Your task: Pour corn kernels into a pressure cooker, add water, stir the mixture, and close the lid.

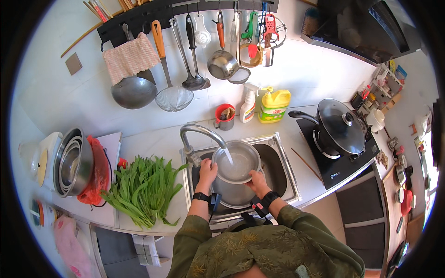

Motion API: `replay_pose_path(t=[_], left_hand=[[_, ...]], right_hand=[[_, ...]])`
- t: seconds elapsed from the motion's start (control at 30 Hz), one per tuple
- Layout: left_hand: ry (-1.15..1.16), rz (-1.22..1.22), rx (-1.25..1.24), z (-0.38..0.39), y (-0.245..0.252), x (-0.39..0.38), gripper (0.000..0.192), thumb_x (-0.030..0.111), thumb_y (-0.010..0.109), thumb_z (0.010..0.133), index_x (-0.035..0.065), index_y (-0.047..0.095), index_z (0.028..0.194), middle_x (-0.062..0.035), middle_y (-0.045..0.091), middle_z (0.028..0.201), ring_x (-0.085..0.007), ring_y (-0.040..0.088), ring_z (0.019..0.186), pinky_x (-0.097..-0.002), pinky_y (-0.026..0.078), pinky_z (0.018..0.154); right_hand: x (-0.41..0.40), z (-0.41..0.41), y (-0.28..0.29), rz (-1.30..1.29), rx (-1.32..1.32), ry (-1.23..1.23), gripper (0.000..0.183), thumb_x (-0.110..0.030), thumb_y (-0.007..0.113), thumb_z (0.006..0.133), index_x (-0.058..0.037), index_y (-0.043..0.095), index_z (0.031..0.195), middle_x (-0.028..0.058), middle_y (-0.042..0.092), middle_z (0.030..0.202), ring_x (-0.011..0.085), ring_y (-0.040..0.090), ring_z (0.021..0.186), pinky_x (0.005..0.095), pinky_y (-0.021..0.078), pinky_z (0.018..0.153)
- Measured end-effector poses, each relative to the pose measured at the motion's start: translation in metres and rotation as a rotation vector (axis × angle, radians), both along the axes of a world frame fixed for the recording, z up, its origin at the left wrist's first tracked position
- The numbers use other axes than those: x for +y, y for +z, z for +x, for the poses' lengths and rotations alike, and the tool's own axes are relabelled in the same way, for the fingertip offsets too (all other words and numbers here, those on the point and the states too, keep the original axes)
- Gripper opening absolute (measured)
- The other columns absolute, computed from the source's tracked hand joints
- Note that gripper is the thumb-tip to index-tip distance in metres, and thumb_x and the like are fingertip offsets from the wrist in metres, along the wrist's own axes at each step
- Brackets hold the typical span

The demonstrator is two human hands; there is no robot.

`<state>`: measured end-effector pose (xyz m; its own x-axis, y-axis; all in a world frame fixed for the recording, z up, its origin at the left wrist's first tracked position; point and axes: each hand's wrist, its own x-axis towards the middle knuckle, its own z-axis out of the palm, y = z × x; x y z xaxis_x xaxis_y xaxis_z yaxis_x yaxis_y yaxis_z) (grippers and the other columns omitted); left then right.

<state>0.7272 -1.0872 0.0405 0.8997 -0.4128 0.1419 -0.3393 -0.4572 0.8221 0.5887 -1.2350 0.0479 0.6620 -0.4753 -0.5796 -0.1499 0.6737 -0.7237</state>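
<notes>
Water runs from a chrome faucet [203,129] into a round metal basin [240,154] held over the sink [290,173]. My left hand [207,173] grips the basin's rim on its left side, just below the faucet. On the lower right of the same rim, my right hand [259,181] has hold of it. Beneath the held basin, a larger metal basin [231,198] sits in the sink, partly covered by the upper one and my arms.
Leafy greens [146,191] lie on the counter to the left, near nested metal bowls [71,163]. A lidded black pan [340,127] stands on the gas stove [342,173] to the right. Behind the sink are a red-rimmed mug [225,123], a spray bottle [248,104] and a yellow jug [275,106].
</notes>
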Motion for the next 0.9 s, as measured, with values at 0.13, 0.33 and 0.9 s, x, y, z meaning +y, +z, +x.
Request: replay_pose_path(t=[0.13,0.33,0.9], left_hand=[[0.003,-0.029,-0.071,-0.001,-0.006,-0.002,0.025,0.020,0.050,0.071,-0.0014,0.048,0.083,-0.0155,0.042,0.102,-0.0296,0.048,0.083,-0.0332,0.040,0.070],[-0.018,-0.074,-0.142,-0.003,-0.005,-0.003,0.023,0.018,0.052,0.069,-0.0011,0.049,0.082,-0.0162,0.042,0.100,-0.0314,0.047,0.084,-0.0349,0.040,0.071],[-0.027,-0.025,-0.221,-0.005,-0.001,-0.002,0.026,0.020,0.054,0.068,-0.0024,0.051,0.082,-0.0149,0.044,0.097,-0.0286,0.048,0.083,-0.0331,0.040,0.070]], right_hand=[[0.003,-0.002,0.001,-0.003,0.026,-0.045,0.028,-0.014,0.043,0.070,0.0003,0.041,0.094,0.0140,0.051,0.080,0.0242,0.052,0.061,0.0319,0.0444,0.046],[0.015,-0.003,0.016,-0.023,0.035,-0.187,0.028,-0.015,0.043,0.071,0.0000,0.041,0.093,0.0132,0.051,0.079,0.0233,0.052,0.061,0.0313,0.0438,0.047],[0.004,-0.001,-0.007,0.012,0.027,-0.171,0.023,-0.013,0.042,0.071,-0.0014,0.041,0.090,0.0112,0.050,0.072,0.0211,0.050,0.054,0.0308,0.0405,0.043]])
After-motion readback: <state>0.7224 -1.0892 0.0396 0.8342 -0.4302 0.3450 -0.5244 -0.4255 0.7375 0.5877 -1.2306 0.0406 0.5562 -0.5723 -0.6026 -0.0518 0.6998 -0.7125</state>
